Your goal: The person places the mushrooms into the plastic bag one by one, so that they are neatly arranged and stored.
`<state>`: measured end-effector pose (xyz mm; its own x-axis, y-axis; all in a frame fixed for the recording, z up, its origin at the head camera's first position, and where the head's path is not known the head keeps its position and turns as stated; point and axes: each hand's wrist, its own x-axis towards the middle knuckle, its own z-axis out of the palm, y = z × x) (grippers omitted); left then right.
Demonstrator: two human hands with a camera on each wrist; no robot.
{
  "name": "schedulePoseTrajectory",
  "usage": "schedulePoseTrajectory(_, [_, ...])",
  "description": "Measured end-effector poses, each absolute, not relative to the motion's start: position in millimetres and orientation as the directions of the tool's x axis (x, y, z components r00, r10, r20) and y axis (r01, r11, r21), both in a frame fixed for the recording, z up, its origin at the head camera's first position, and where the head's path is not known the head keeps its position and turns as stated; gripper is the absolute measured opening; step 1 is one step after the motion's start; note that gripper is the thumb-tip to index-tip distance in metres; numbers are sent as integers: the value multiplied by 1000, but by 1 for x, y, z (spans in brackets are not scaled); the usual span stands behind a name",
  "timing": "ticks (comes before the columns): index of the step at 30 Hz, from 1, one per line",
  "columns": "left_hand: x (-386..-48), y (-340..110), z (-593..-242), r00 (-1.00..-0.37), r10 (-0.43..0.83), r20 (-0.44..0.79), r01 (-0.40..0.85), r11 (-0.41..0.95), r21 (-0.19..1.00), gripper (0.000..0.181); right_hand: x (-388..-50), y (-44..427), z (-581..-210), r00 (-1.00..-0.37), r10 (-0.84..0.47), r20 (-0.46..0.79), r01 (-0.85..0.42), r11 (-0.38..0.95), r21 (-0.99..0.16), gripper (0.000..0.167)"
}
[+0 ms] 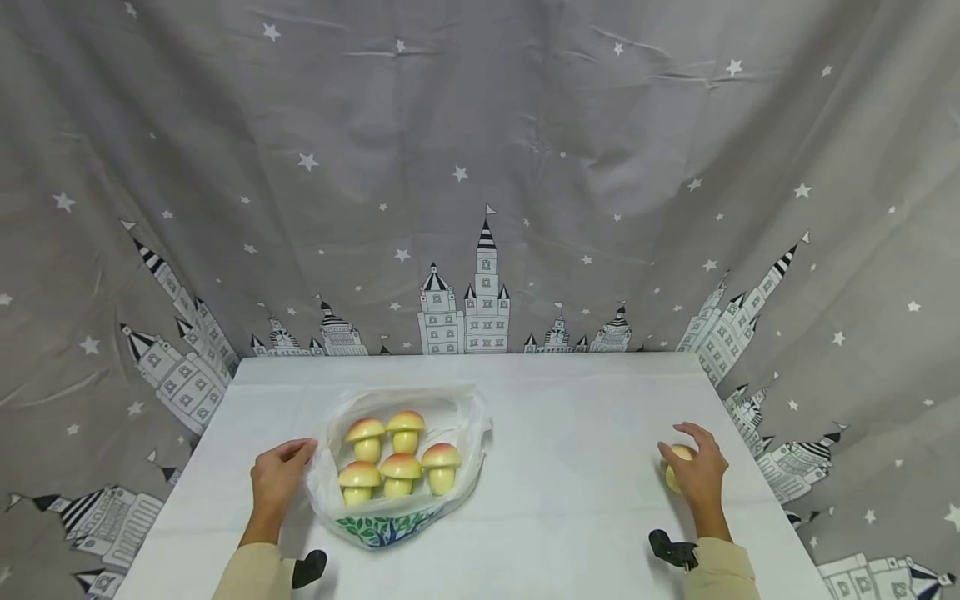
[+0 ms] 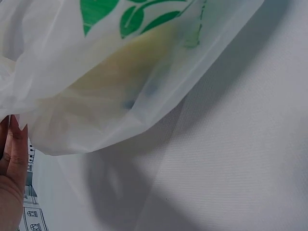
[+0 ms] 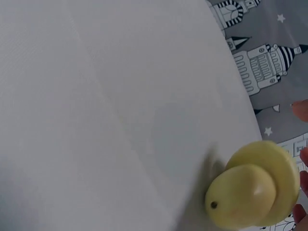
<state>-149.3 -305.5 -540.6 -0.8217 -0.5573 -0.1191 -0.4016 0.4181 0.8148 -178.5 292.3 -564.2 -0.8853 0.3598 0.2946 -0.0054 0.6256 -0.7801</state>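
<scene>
A white, translucent plastic bag (image 1: 472, 475) with a green leaf print lies spread out, its mouth wide. Several yellow toy mushrooms with orange-tinted caps (image 1: 401, 467) sit in it. At the bag's left rim, my left hand (image 1: 279, 477) pinches the plastic between thumb and fingertips; the left wrist view shows bag film (image 2: 96, 130) against the fingers. Far to the right, my right hand (image 1: 701, 475) arches over another toy mushroom (image 3: 240, 197), which lies on its side. The thumb stands apart from it in the right wrist view, while the other fingers are close to its cap.
Both hands work above a white-covered table (image 1: 562, 467). Bare tabletop stretches between the bag and the right-hand mushroom. A grey curtain (image 1: 555, 167) printed with castles and stars hangs behind the table and down its sides.
</scene>
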Motion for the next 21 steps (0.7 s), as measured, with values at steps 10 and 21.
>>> schedulePoseTrajectory(10, [-149, -308, -540, -842, -521, -141, -393, 413, 822, 44, -168, 300, -572, -927, 363, 92, 141, 566, -812, 43])
schedulePoseTrajectory(21, [-150, -305, -538, -839, -528, -128, -384, 410, 827, 44, -170, 302, -584, -917, 386, 97, 150, 561, -814, 38])
